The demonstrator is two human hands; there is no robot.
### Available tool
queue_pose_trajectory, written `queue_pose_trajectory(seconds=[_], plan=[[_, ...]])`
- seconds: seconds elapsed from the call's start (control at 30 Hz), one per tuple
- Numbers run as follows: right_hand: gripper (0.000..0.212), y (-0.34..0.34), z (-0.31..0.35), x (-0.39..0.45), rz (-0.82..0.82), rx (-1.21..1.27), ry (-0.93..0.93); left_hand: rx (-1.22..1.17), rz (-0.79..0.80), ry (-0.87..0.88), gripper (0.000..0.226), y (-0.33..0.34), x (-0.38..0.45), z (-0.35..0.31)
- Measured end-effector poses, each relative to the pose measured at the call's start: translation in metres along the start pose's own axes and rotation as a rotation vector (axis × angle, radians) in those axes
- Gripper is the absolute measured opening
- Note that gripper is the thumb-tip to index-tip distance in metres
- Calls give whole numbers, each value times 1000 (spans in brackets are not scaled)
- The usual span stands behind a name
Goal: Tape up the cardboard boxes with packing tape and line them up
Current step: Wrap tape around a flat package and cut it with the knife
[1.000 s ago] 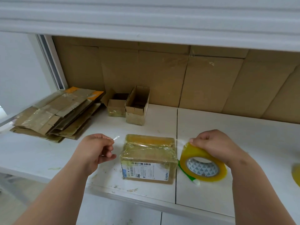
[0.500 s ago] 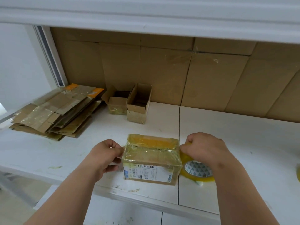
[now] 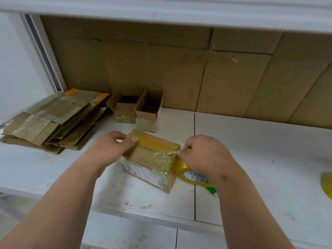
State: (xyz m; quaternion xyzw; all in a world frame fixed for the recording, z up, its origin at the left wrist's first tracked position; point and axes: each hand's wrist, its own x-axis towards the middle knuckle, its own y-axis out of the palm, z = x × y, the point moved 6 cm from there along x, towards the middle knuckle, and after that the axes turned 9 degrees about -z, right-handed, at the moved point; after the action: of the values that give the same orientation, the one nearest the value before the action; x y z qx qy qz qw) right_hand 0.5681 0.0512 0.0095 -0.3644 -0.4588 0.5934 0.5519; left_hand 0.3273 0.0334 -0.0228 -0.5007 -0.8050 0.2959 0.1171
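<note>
Cardboard wrapped in glossy yellowish tape, the small box (image 3: 152, 159) sits skewed on the white table (image 3: 251, 159), caught between both hands. At its far left corner the left hand (image 3: 111, 148) curls its fingers against the taped edge, pinching there. Against the box's right end, the right hand (image 3: 203, 155) clenches round the yellow tape roll (image 3: 190, 174), which touches the box's side. Beyond the left hand's grip, two open small boxes (image 3: 142, 108) stand side by side near the cardboard-lined back wall (image 3: 215, 78). Farther left of them lies a stack of flattened cartons (image 3: 52, 121). Well to the right of the gripped roll, another yellow roll (image 3: 327, 182) shows at the frame's edge.
</note>
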Motion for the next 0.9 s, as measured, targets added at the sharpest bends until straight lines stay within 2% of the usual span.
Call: queue_pose_trajectory(seconds=[0.1,0.2,0.3,0.37,0.43,0.57,0.63,0.77,0.8,0.9], plan=[[30,11,16,-6,84,119,11,80,-89,8,55,-5,13,3],[27,19,13,-12,168,244,69,91,-130,48,59,3,16,4],[23,24,1,-17,194,350,112,340,-290,282,35,7,4,-10],[22,25,-5,-19,183,414,119,511,-350,465,33,13,-12,-23],[23,27,-10,-20,159,485,121,609,-253,528,50,26,-26,-27],[24,30,-17,-22,106,615,137,730,27,487,101,52,-35,-18],[22,33,-20,-24,110,693,144,678,59,494,100,51,-29,-17],[12,41,-24,-31,147,872,189,381,73,591,61,46,-21,-18],[13,43,-23,-32,162,910,194,341,55,634,58,48,-22,-17],[22,53,-20,-36,208,1028,214,223,-76,726,73,50,-28,-13]])
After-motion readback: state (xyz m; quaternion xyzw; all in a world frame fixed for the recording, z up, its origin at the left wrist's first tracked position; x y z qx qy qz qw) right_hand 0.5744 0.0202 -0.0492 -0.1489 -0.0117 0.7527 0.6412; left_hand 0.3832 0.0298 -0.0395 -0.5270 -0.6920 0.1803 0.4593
